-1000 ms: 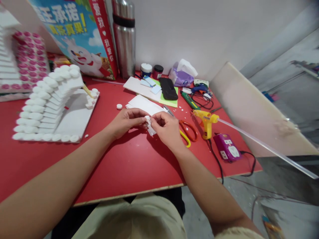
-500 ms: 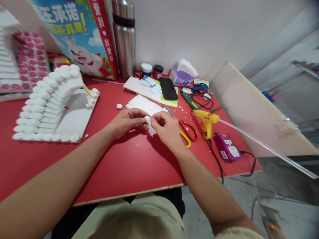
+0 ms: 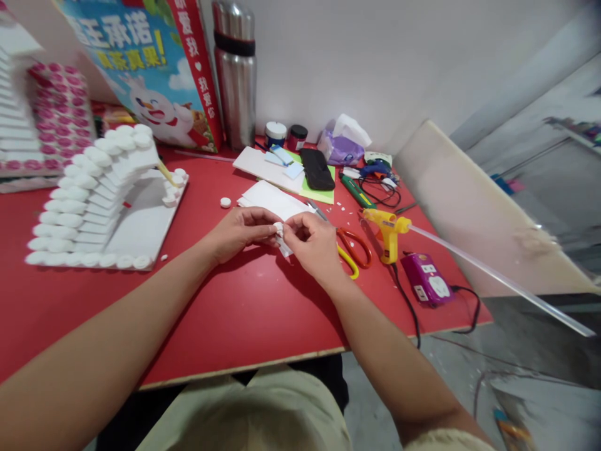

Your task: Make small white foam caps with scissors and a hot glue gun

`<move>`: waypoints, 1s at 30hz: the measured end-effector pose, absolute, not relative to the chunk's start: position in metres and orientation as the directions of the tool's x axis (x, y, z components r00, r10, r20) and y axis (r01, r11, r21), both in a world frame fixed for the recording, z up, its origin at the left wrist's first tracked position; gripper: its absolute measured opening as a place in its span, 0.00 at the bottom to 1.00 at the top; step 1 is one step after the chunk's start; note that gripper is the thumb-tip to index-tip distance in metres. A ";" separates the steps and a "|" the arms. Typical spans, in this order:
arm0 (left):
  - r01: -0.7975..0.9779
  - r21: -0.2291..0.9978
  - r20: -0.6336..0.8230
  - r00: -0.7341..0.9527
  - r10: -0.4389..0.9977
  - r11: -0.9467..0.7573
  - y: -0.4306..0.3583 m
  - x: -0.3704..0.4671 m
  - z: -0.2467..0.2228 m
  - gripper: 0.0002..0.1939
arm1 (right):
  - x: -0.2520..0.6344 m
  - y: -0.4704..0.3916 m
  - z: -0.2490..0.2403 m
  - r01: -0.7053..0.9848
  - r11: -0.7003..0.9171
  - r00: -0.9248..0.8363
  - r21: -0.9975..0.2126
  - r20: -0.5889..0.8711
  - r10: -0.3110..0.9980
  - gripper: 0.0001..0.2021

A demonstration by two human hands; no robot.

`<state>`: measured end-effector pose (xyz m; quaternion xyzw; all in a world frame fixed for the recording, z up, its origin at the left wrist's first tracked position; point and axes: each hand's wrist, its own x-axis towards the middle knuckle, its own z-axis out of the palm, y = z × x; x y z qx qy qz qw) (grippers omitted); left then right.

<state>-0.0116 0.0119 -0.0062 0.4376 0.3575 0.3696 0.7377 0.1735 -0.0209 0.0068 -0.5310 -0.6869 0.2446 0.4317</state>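
Observation:
Near the middle of the red table (image 3: 263,313), my left hand (image 3: 241,233) and my right hand (image 3: 313,243) meet fingertip to fingertip. Both pinch a small white paper piece (image 3: 279,230), whose lower end hangs below the fingers. Its exact shape is partly hidden by the fingertips. White sheets (image 3: 272,199) lie just behind the hands. A small white roll (image 3: 225,202) sits on the table to the left of them. At the left stands a white stepped model (image 3: 101,200) edged with rows of white rolls.
Right of my hands lie scissors (image 3: 355,247), a yellow glue gun (image 3: 387,232) with a long clear stick, and a purple power socket (image 3: 428,279). Behind stand a steel flask (image 3: 237,81), two jars, a tissue pack (image 3: 342,147) and a black case (image 3: 317,169).
The fingers have shifted slightly around the white paper piece, and less of it shows between them. Both hands stay in nearly the same place.

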 end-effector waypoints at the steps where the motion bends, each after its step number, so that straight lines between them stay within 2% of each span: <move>1: -0.232 0.911 -0.201 0.474 0.857 0.342 0.012 -0.012 -0.007 0.16 | 0.173 -0.021 0.007 0.522 0.309 -0.056 -0.795 0.329 0.943 0.05; 8: -0.261 0.895 -0.201 0.491 0.848 0.363 0.013 -0.013 -0.007 0.16 | 0.173 -0.020 0.009 0.435 0.237 -0.049 -0.868 0.241 0.969 0.07; 14: -0.296 0.871 -0.201 0.514 0.834 0.392 0.012 -0.013 -0.004 0.15 | 0.176 -0.021 0.013 0.415 0.233 0.004 -0.879 0.258 0.966 0.05; 18: -0.328 0.856 -0.193 0.514 0.836 0.399 0.012 -0.014 -0.003 0.16 | 0.181 -0.029 0.026 0.359 0.177 0.087 -0.917 0.221 0.971 0.10; 21: -0.351 0.852 -0.179 0.501 0.847 0.388 0.012 -0.015 -0.004 0.16 | 0.194 -0.045 0.036 0.346 0.157 0.081 -0.925 0.197 0.977 0.12; 24: -0.364 0.852 -0.167 0.493 0.854 0.377 0.013 -0.016 -0.004 0.16 | 0.223 -0.069 0.039 0.458 0.131 0.150 -0.879 0.221 0.964 0.10; 26: -0.367 0.847 -0.173 0.492 0.853 0.384 0.013 -0.016 -0.004 0.16 | 0.252 -0.083 0.036 0.557 0.060 0.287 -0.828 0.260 0.922 0.08; 30: -0.375 0.839 -0.183 0.487 0.854 0.393 0.013 -0.014 -0.001 0.16 | 0.309 -0.096 0.028 0.863 -0.094 0.337 -0.496 0.428 0.839 0.12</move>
